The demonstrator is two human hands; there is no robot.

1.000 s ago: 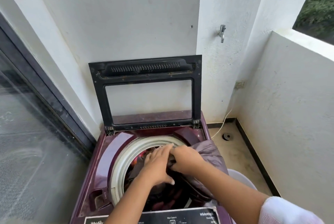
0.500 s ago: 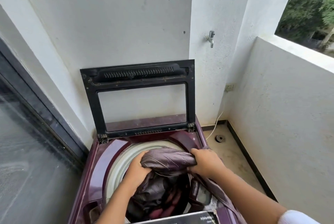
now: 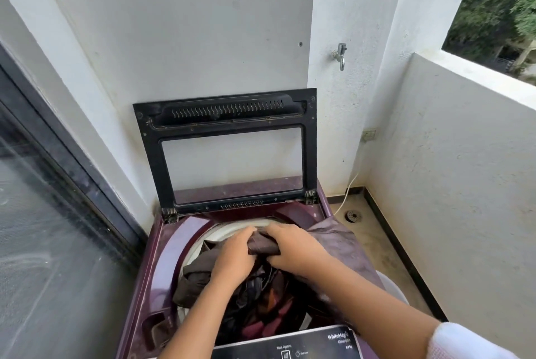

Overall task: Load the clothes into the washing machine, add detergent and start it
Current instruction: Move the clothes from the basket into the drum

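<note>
L hand (image 3: 235,254) & R hand (image 3: 293,248) sit side by side over the open washing machine (image 3: 162,271), each clamped on a bunched fold of a purple-brown garment (image 3: 339,242). The bunch lies betw. them above the tub; the rest trails under the R forearm over the machine's R edge. Dark clothes (image 3: 261,303) fill the tub below. Lid (image 3: 223,115) stands upright.

Black control panel (image 3: 278,342) at the front edge of the maroon washing machine (image 3: 162,257). At the panel's right end, white brand lettering reads "WhiteMagi…", the ending not visible. Two smaller lines beneath it are too blurred to read. Mid-panel, a small heading reads roughly "Wash Options". The icon captions below it are illegible.
</note>
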